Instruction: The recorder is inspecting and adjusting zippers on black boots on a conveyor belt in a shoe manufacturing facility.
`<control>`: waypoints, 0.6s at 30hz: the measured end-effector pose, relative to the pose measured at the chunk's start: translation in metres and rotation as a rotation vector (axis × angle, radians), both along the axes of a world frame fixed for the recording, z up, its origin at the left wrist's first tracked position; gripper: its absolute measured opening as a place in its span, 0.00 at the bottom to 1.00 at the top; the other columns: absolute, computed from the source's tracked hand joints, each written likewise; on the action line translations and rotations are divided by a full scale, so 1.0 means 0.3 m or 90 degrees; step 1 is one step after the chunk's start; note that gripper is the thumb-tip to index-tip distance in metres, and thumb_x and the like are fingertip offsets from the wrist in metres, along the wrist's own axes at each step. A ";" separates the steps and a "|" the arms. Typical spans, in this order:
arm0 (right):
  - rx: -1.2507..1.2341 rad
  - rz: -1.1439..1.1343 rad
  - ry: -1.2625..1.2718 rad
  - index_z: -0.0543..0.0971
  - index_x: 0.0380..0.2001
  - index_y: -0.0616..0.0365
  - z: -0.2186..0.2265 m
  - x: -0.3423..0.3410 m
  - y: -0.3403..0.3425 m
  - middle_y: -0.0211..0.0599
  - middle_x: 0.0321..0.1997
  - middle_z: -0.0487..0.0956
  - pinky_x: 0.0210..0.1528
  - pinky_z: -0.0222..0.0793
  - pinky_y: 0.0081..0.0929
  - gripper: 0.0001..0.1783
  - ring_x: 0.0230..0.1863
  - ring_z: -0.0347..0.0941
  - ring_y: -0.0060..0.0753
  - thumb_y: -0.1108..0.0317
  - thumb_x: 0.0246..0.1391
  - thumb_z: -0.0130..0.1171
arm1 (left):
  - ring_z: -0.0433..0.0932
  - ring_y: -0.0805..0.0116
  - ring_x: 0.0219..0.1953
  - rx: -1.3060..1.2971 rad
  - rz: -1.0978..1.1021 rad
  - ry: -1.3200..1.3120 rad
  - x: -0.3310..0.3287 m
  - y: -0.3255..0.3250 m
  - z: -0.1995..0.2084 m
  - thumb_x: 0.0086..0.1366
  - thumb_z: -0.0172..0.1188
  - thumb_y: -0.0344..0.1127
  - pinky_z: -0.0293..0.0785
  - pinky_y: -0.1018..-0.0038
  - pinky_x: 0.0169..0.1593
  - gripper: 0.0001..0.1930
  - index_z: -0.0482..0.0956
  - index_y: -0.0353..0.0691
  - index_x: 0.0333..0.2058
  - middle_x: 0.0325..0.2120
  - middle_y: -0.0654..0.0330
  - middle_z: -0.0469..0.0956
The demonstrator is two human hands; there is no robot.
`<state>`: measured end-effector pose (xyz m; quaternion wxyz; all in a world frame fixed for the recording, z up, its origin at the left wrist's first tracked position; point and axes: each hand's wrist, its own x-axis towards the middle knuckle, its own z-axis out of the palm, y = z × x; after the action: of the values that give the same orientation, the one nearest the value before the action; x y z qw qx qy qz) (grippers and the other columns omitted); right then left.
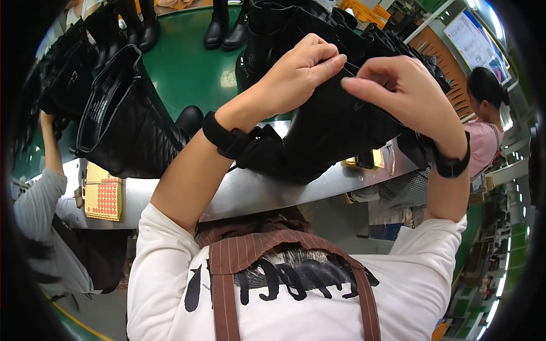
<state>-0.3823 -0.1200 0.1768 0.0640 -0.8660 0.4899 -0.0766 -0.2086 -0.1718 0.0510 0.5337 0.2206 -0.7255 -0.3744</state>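
Observation:
A black boot [330, 128] lies before me at the metal table edge, its foot to the left and its upper below my hands. My left hand [304, 71] is closed above the upper, thumb pressed against curled fingers. My right hand [406, 91] faces it from the right, thumb and forefinger bent together in a pinch. A thin thread-like line shows between the two hands, too fine to name. What either hand grips is hidden. Dark bands circle both wrists. Left of my left forearm stands a quilted black boot [133, 125], its shaft opening showing a printed lining.
Several black boots stand on the green table [182, 62]. A stack of yellow cards with red dots [104, 196] sits on the metal edge [250, 199]. A co-worker's arm [51, 142] reaches in at left; a person in pink [486, 136] is at right. Yellow crates [364, 12] are behind.

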 end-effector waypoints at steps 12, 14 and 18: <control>0.015 0.074 -0.100 0.81 0.31 0.66 -0.062 -0.009 -0.063 0.39 0.18 0.76 0.27 0.68 0.26 0.15 0.20 0.72 0.28 0.62 0.46 0.65 | 0.62 0.78 0.38 0.037 -0.020 0.040 -0.005 0.015 0.002 0.70 0.51 0.43 0.59 0.81 0.45 0.16 0.76 0.33 0.35 0.36 0.67 0.62; 0.018 0.122 -0.120 0.81 0.33 0.66 -0.060 -0.017 -0.057 0.39 0.19 0.76 0.28 0.68 0.25 0.16 0.21 0.72 0.26 0.62 0.45 0.65 | 0.62 0.78 0.38 0.056 -0.019 0.026 -0.002 0.018 0.008 0.70 0.52 0.43 0.59 0.81 0.44 0.16 0.76 0.33 0.35 0.36 0.67 0.62; 0.060 0.060 0.010 0.80 0.37 0.66 -0.042 0.002 -0.051 0.40 0.24 0.78 0.30 0.68 0.24 0.19 0.24 0.72 0.26 0.62 0.46 0.66 | 0.62 0.79 0.38 0.084 -0.034 0.033 0.000 0.029 0.009 0.70 0.52 0.42 0.59 0.81 0.44 0.15 0.76 0.33 0.35 0.36 0.67 0.63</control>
<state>-0.3818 -0.1353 0.1643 0.1045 -0.8846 0.4524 -0.0437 -0.2087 -0.1631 0.0538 0.5264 0.2262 -0.6911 -0.4406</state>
